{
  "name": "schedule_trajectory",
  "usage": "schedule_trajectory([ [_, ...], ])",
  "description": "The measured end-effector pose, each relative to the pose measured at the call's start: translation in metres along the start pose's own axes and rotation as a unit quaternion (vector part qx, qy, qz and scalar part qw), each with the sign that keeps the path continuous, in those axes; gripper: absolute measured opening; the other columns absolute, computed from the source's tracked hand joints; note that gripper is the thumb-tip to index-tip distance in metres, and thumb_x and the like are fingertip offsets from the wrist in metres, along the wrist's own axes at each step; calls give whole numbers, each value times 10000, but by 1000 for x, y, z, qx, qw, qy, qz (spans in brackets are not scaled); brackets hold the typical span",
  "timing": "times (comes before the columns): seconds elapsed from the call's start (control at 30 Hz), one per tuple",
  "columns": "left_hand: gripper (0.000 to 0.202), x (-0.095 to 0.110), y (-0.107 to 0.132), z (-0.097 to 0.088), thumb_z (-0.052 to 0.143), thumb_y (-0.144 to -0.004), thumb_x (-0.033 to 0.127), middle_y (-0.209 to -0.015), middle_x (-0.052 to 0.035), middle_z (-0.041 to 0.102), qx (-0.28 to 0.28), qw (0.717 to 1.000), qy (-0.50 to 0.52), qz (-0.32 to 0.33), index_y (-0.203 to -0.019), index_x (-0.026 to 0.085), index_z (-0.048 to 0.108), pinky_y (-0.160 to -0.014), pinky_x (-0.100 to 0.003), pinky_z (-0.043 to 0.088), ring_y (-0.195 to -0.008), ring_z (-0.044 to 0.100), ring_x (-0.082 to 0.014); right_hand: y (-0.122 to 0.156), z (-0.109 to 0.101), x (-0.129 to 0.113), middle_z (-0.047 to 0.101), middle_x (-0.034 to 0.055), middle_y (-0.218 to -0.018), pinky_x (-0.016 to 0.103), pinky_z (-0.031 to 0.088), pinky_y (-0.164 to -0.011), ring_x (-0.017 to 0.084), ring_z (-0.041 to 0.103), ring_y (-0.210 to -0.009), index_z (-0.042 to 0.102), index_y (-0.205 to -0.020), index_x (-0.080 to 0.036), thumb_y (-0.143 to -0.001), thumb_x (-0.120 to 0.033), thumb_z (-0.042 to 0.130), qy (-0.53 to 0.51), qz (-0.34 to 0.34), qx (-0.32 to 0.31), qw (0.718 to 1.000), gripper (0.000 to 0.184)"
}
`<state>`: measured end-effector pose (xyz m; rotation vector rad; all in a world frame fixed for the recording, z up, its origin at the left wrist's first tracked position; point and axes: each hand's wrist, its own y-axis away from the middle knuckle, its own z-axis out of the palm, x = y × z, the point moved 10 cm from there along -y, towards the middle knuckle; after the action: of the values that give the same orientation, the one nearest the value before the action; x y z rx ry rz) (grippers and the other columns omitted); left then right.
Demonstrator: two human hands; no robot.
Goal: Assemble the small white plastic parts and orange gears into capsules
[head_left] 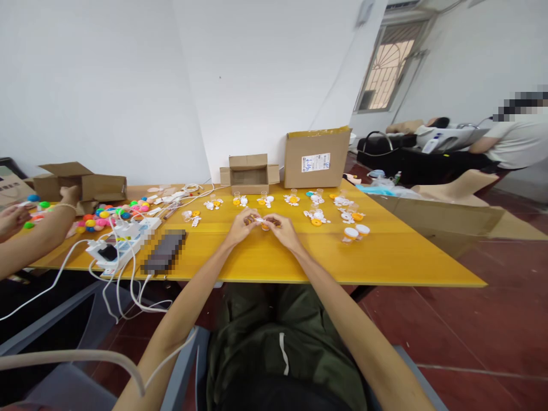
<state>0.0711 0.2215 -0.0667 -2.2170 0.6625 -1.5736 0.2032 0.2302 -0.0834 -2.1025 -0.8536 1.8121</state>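
Observation:
My left hand [243, 226] and my right hand [281, 229] meet above the middle of the table. Their fingers are closed in a pinch around small white-and-orange plastic parts [262, 224], partly covered by the fingertips. Just beyond the hands lie little groups of parts: a white and orange group [266, 201] with a clear cup, and another white piece group [241, 201]. To the right, an orange ring [317, 222] lies by white pieces. Two clear cups with white lids, one of them a lidded cup [351, 234], stand farther right.
A small open carton [249, 176] and a large closed carton [317, 158] stand at the back. On the left are a power strip [128, 245] with cables, a dark phone-like device [165, 251], colourful balls [105, 216] and another person's arm [47, 228]. Another person [514, 137] sits far right.

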Motion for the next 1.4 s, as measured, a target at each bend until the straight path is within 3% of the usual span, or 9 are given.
schedule_trajectory([
  [0.23,353,-18,0,3,810,-697,309,-993,-36,708,-16,996,43,-70,-1008,195,688,-711,-260,487,-787,655,-146,1,0,-3,727,28,-759,326,552,-687,194,668,-704,693,-757,-228,-800,-417,646,-13,-4,2,1000,200],
  [0.37,351,-20,-1,4,820,-695,368,-941,-46,714,-21,993,77,-83,-954,173,687,-817,-297,515,-858,670,-166,1,1,-5,717,22,-733,325,550,-682,190,663,-695,692,-757,-226,-796,-409,654,-12,-13,4,1000,191],
  [0.53,338,-17,-1,5,825,-683,434,-861,-41,725,-28,992,95,-80,-838,170,681,-852,-328,529,-839,678,-175,1,3,-3,712,15,-730,322,556,-684,187,664,-697,697,-761,-231,-790,-397,654,-15,-8,-3,1000,174],
  [1.13,418,-9,0,3,871,-595,496,-908,-53,737,-20,990,122,-72,-808,180,698,-835,-336,534,-906,676,-199,2,2,-2,725,21,-753,289,524,-635,182,663,-689,694,-781,-223,-828,-461,621,4,3,-4,1000,252],
  [1.4,345,-6,0,1,859,-628,456,-891,-28,707,-20,993,110,-46,-816,194,736,-786,-307,512,-835,631,-164,-1,9,13,733,29,-849,301,559,-690,176,675,-762,694,-880,-223,-761,-519,703,-73,26,-7,997,319],
])
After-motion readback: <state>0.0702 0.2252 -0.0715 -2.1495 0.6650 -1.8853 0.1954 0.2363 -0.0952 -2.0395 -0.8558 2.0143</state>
